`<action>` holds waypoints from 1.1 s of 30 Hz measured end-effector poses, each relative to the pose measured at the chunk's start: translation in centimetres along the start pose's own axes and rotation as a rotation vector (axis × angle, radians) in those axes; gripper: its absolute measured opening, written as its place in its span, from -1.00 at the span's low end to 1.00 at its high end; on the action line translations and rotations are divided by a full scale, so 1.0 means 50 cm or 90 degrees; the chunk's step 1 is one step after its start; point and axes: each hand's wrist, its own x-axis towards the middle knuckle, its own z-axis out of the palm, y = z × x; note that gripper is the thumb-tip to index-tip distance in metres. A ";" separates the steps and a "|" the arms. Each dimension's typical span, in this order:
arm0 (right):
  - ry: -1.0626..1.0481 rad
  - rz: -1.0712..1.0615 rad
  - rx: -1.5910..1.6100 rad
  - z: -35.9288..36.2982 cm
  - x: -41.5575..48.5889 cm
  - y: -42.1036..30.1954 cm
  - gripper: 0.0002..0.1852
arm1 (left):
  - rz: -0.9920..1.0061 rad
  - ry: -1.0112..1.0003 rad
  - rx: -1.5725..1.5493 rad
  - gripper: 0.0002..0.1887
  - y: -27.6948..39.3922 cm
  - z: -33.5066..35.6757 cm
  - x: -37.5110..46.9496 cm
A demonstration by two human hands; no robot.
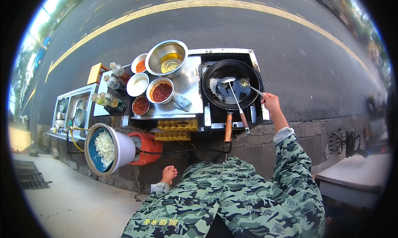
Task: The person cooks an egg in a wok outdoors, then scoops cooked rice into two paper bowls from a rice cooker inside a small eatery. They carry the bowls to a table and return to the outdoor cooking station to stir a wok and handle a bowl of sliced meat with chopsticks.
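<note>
My right hand (271, 102) grips the handle of a metal ladle (244, 82); its bowl holds yellowish liquid and is over the black wok (214, 96) on the stove. A spatula (228, 80) with a wooden grip lies across the wok, its handle past the near rim beside the wok's wooden handle (228, 127). The wok's inside looks wet and shiny. My left hand (168, 174) hangs near my body with fingers curled, holding nothing that I can see. Left of the stove, a large steel basin (151, 59) contains yellow oil.
On the steel counter (192, 96) are bowls of red paste (162, 92) and orange seasoning (141, 66), a white bowl (137, 84), a blue cloth (182, 102) and bottles (117, 69). Shredded white food (105, 148) fills a tub at left, near a red gas cylinder (150, 148). Dishes (80, 118) sit in a sink.
</note>
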 end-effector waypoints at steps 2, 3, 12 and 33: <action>0.045 -0.049 -0.069 -0.005 0.014 0.048 -0.75 | 0.004 -0.018 -0.004 -0.77 0.048 0.044 -0.018; 0.056 -0.039 -0.078 -0.007 0.015 0.062 -0.75 | 0.012 -0.026 -0.008 -0.79 0.067 0.067 -0.021; 0.003 0.124 0.129 -0.006 0.039 0.107 -0.70 | 0.046 -0.224 0.156 -0.80 0.148 0.378 0.089; 0.112 0.117 -0.046 0.041 0.020 0.027 -0.76 | 0.141 -0.334 0.373 -0.34 0.128 0.753 0.182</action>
